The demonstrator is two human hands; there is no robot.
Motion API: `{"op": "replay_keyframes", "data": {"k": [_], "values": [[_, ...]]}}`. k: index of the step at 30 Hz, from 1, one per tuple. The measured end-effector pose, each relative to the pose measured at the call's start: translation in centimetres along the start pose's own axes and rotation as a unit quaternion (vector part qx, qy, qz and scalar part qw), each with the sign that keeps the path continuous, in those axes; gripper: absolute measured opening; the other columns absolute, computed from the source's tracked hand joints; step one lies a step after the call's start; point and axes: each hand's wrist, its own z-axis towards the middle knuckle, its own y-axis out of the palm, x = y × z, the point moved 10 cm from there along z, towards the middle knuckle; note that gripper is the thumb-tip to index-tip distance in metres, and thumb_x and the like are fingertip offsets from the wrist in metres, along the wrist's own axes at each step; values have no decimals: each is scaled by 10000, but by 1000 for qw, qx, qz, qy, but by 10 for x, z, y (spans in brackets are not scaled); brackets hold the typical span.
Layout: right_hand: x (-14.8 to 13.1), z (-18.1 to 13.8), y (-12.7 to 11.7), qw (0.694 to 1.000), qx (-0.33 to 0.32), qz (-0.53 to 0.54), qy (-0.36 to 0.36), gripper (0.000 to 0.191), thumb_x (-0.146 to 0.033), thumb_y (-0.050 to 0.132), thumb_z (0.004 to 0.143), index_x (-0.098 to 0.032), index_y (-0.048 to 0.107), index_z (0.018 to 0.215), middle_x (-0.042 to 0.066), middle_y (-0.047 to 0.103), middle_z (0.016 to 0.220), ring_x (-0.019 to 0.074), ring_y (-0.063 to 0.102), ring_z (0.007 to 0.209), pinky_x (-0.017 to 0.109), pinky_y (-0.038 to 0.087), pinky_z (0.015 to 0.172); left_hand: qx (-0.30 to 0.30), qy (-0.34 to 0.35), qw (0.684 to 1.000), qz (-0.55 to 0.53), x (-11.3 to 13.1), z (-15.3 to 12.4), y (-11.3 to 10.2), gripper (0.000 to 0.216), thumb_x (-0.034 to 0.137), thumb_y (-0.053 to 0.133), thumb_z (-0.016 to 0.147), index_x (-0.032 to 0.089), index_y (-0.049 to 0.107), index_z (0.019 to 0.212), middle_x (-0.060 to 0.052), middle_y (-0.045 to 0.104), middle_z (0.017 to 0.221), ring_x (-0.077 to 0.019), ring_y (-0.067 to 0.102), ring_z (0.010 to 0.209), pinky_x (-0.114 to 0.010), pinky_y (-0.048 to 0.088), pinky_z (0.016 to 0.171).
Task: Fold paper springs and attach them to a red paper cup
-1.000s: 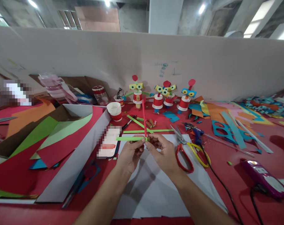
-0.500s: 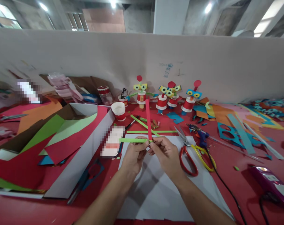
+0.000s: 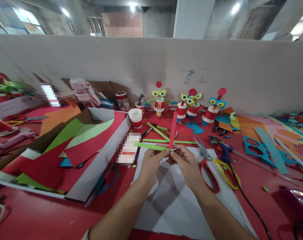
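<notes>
Over a white sheet (image 3: 176, 196), my left hand (image 3: 152, 163) and my right hand (image 3: 183, 161) meet, fingers pinched on two paper strips joined at a corner. The green paper strip (image 3: 148, 146) points left from the fingertips. Its partner, a red paper strip (image 3: 173, 130), stands up and away from me. Fingers hide the exact join where the strips cross. Just right of my right hand lie scissors (image 3: 210, 160) with one red and one yellow handle, blades parted. Beyond my hands, more green strips (image 3: 163, 131) lie on the red table.
A box (image 3: 104, 163) of coloured paper stands left. A blurred phone (image 3: 129, 150) and a stack of paper cups (image 3: 135, 117) are near it. Paper-cup figures (image 3: 159, 103) line the back wall. On the right lie a blue glue gun (image 3: 223, 150), its black cord and a purple device (image 3: 296, 203).
The view has turned left, so everything sits further right. Both hands keep their pinch on the joined strips; the green strip now slopes slightly and the red one leans right.
</notes>
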Motion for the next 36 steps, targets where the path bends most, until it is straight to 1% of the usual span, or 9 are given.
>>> {"op": "replay_keyframes", "data": {"k": [4, 8, 12, 16, 18, 21, 27, 32, 36], "values": [[1, 3, -3, 1000, 1, -23, 14, 223, -372, 719, 722, -194, 610, 802, -20, 654, 661, 125, 609, 560, 265, 521, 555, -26, 2, 1000, 6, 3, 0, 6, 138, 263, 733, 638, 146, 661, 648, -11, 616, 637, -131, 515, 614, -261, 400, 617], [-3, 3, -2, 999, 1, -35, -10, 214, -379, 709, 739, -196, 607, 782, -13, 661, 679, 128, 614, 568, 269, 520, 553, -53, -1, 999, -8, 5, 0, 12, 143, 274, 734, 643, 155, 660, 668, 2, 602, 609, -130, 516, 604, -260, 406, 609], [-6, 2, 0, 999, -1, -31, -26, 200, -368, 707, 743, -196, 610, 776, -27, 649, 651, 119, 610, 569, 252, 506, 556, -38, 8, 999, -16, 7, 1, 9, 156, 282, 751, 630, 154, 666, 655, 7, 608, 603, -114, 501, 578, -248, 389, 585], [3, 3, 1, 1000, -14, 13, 24, 219, -370, 716, 729, -191, 600, 778, -33, 650, 645, 109, 599, 547, 248, 488, 560, -31, -2, 999, 8, 4, 3, 5, 155, 272, 762, 619, 145, 676, 641, 3, 612, 598, -104, 500, 573, -240, 357, 562], [7, 2, 2, 998, -19, 39, 51, 240, -372, 725, 716, -193, 596, 812, -34, 656, 642, 110, 598, 541, 246, 477, 561, -8, -15, 1000, 18, 0, 5, -2, 163, 266, 771, 599, 142, 672, 634, 7, 605, 586, -98, 489, 559, -239, 347, 550], [8, 1, 3, 995, -22, 63, 70, 282, -363, 730, 709, -209, 593, 902, -38, 664, 637, 112, 601, 543, 235, 455, 555, 20, -33, 999, 21, -5, 6, -10, 171, 245, 781, 563, 138, 653, 599, 19, 573, 542, -88, 452, 527, -239, 337, 532], [10, 0, 6, 991, -29, 96, 83, 271, -339, 738, 691, -217, 588, 881, -38, 661, 635, 106, 589, 545, 223, 433, 556, -25, -24, 999, -14, -2, 4, 1, 100, 202, 722, 620, 142, 648, 588, 11, 581, 537, -97, 490, 523, -242, 391, 551], [16, 0, 7, 986, -19, 139, 94, 276, -302, 762, 655, -226, 597, 863, -53, 634, 632, 87, 546, 523, 207, 410, 534, -17, -16, 999, -42, 0, 2, 3, 74, 177, 721, 597, 139, 665, 625, 0, 610, 557, -109, 541, 542, -242, 435, 567], [20, 0, 10, 980, -24, 169, 104, 269, -283, 779, 638, -228, 602, 833, -52, 620, 632, 80, 524, 521, 192, 388, 514, -29, -10, 998, -57, 3, 2, 6, 76, 166, 730, 580, 140, 662, 604, -1, 620, 581, -105, 553, 552, -233, 449, 573]]}}
